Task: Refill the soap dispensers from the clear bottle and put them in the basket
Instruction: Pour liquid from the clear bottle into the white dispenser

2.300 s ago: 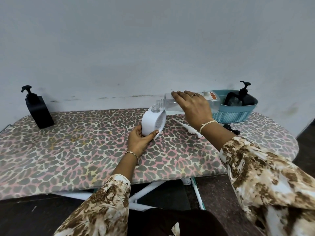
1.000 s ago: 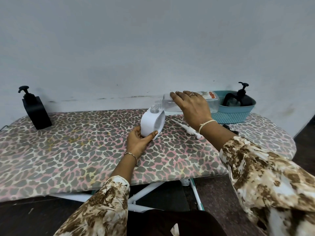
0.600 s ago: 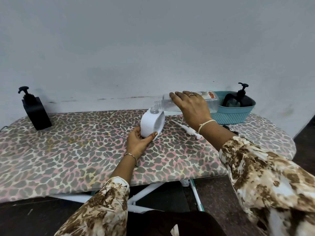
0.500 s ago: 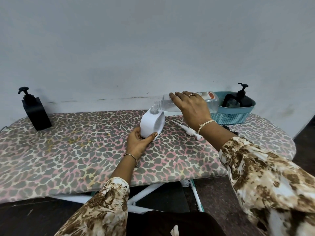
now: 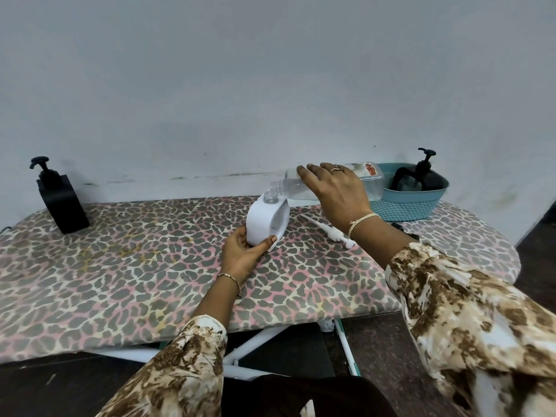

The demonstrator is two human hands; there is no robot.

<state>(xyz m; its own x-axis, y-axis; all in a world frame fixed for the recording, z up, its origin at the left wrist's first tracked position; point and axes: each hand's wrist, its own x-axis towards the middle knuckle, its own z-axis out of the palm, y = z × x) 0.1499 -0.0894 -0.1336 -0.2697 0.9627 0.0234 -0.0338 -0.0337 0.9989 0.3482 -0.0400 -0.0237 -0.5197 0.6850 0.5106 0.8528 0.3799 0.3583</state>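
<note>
You are in the middle of the pour on the second of three dispensers, by my reading. Your left hand [image 5: 245,254] grips the foot of the white rounded plastic soap dispenser [image 5: 266,219], thumb on the near face and fingers curled behind it, holding it upright on the leopard-print ironing board cover [image 5: 120,266]. Your right hand [image 5: 337,194] lies over the clear plastic bottle [image 5: 371,183] from above, fingers curled round its far side; I cannot tell where the thumb sits. The bottle is tipped almost level, its threaded neck just above the dispenser's open mouth, and whether liquid is running is too fine to make out. The white pump with its long tube [image 5: 329,231] lies on the cover just right of the dispenser. A round black pump dispenser [image 5: 421,179] already stands in the teal woven basket [image 5: 406,203] at the right end, while a square black pump dispenser [image 5: 60,200] waits well apart at the far left. Next, I judge, you need to right the bottle without dribbling, set it down, thread the pump tube into the narrow mouth and screw it tight, then carry the white dispenser to the basket.
</note>
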